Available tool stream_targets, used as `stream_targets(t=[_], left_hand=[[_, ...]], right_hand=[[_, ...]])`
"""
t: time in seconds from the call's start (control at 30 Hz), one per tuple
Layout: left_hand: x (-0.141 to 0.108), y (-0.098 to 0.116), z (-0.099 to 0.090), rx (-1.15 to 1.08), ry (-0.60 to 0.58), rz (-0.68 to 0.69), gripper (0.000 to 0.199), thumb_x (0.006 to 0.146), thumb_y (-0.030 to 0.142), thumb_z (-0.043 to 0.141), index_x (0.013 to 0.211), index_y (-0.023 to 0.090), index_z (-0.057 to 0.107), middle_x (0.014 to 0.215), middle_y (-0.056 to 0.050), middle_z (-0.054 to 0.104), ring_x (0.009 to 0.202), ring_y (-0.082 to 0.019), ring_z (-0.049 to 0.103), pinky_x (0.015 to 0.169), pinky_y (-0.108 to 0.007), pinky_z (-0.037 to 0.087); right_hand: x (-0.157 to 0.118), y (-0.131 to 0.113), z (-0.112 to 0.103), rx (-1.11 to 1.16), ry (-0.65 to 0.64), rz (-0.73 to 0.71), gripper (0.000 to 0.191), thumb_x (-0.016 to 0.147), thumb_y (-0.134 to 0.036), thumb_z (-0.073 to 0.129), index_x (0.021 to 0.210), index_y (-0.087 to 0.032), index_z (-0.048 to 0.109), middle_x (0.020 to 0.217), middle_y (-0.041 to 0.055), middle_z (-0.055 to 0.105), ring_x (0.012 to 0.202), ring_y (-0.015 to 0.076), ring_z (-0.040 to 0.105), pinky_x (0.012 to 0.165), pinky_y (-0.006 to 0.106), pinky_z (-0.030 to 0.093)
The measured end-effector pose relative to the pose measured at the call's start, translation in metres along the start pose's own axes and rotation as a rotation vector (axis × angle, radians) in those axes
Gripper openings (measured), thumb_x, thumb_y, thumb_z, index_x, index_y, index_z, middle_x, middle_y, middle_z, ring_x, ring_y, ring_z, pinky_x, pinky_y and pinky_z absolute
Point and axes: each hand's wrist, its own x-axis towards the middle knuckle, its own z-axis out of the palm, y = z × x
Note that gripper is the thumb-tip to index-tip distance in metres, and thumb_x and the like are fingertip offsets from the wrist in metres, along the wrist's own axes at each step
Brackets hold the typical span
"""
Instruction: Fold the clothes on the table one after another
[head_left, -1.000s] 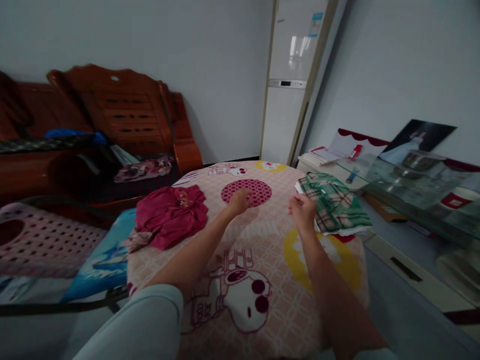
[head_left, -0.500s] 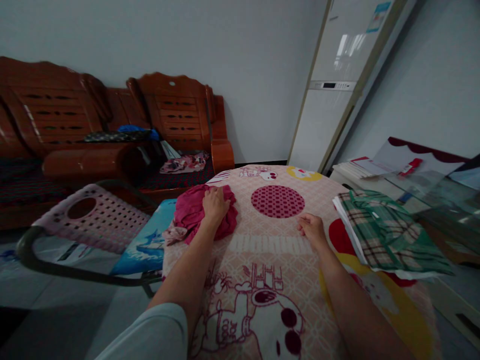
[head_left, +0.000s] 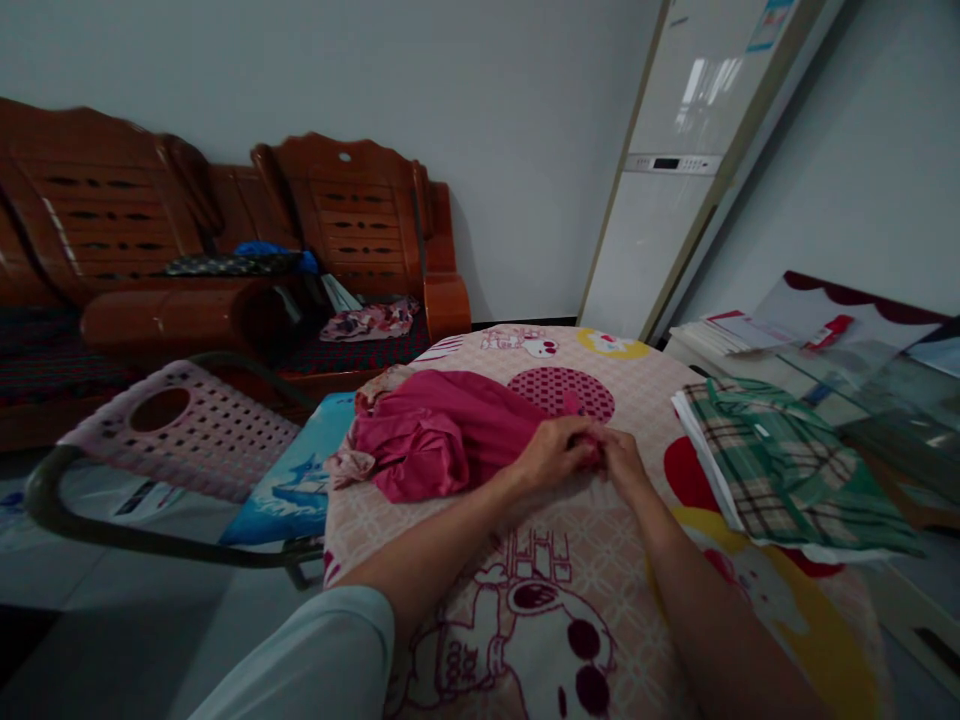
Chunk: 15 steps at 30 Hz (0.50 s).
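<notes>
L hand (head_left: 556, 456) grips magenta garment (head_left: 491, 420) by one end; R hand (head_left: 619, 460) there too, grip unclear. Step: prob. spreading it on desk (head_left: 641, 385); next calls for unbunching.

Plain pale wall (head_left: 517, 150) rising at far side; carved wooden seats (head_left: 364, 215) lining far left; tall white air conditioner (head_left: 656, 235) standing far right, front glinting; gray floor (head_left: 142, 620) stretching near left.

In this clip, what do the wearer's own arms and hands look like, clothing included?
A pale, plain left sleeve ends above the bare left forearm. The right forearm is bare too; no right sleeve shows. The left hand and right hand are ungloved, and no watch is visible.
</notes>
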Motion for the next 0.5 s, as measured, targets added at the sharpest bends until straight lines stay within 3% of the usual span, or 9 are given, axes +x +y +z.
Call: stream_targets(t=[0.07, 0.13, 0.27, 0.33, 0.4, 0.5], left_hand=[[-0.004, 0.002, 0.020, -0.009, -0.069, 0.038, 0.025, 0.082, 0.010, 0.054, 0.104, 0.015, 0.066, 0.103, -0.007, 0.071, 0.095, -0.017, 0.064, 0.089, -0.028, 0.048], [-0.009, -0.001, 0.026, 0.014, -0.108, 0.025, 0.025, 0.083, 0.010, 0.054, 0.105, 0.015, 0.064, 0.101, -0.007, 0.070, 0.091, -0.017, 0.063, 0.087, -0.028, 0.047], [-0.013, -0.011, 0.020, 0.012, -0.147, -0.010, 0.020, 0.086, 0.010, 0.050, 0.101, 0.016, 0.063, 0.089, -0.003, 0.069, 0.081, -0.015, 0.062, 0.081, -0.026, 0.047], [-0.012, -0.012, 0.016, 0.013, -0.140, -0.001, 0.020, 0.087, 0.012, 0.049, 0.100, 0.016, 0.064, 0.089, -0.004, 0.069, 0.081, -0.015, 0.062, 0.081, -0.027, 0.048], [-0.012, -0.014, 0.014, 0.026, -0.121, 0.019, 0.022, 0.088, 0.013, 0.050, 0.105, 0.017, 0.064, 0.097, -0.006, 0.070, 0.088, -0.017, 0.064, 0.085, -0.029, 0.049], [-0.012, -0.020, 0.011, 0.099, -0.049, 0.031, 0.030, 0.086, 0.013, 0.053, 0.114, 0.017, 0.063, 0.114, -0.010, 0.069, 0.105, -0.021, 0.063, 0.096, -0.034, 0.048]], right_hand=[[-0.002, -0.002, 0.000, 0.043, 0.001, -0.033, 0.051, 0.074, -0.068, 0.063, 0.064, -0.018, 0.061, 0.057, 0.0008, 0.061, 0.051, 0.0132, 0.053, 0.045, 0.023, 0.040], [-0.004, -0.003, -0.001, 0.084, -0.019, -0.019, 0.053, 0.074, -0.070, 0.062, 0.061, -0.019, 0.058, 0.056, 0.0004, 0.060, 0.052, 0.0136, 0.053, 0.046, 0.024, 0.042], [-0.007, -0.004, 0.000, 0.102, -0.147, 0.085, 0.049, 0.072, -0.067, 0.065, 0.066, -0.019, 0.060, 0.052, 0.0002, 0.059, 0.043, 0.0152, 0.052, 0.036, 0.025, 0.040], [-0.006, -0.005, 0.002, 0.085, -0.139, 0.096, 0.044, 0.068, -0.061, 0.070, 0.069, -0.018, 0.060, 0.050, -0.0003, 0.059, 0.041, 0.0156, 0.052, 0.035, 0.026, 0.041], [-0.002, -0.004, -0.001, 0.100, -0.008, 0.078, 0.042, 0.066, -0.058, 0.070, 0.072, -0.018, 0.059, 0.049, -0.0014, 0.058, 0.038, 0.0149, 0.050, 0.034, 0.027, 0.041], [0.008, 0.005, -0.020, 0.174, 0.359, -0.001, 0.040, 0.066, -0.056, 0.069, 0.074, -0.020, 0.056, 0.049, -0.0045, 0.054, 0.037, 0.0124, 0.047, 0.033, 0.026, 0.041]])
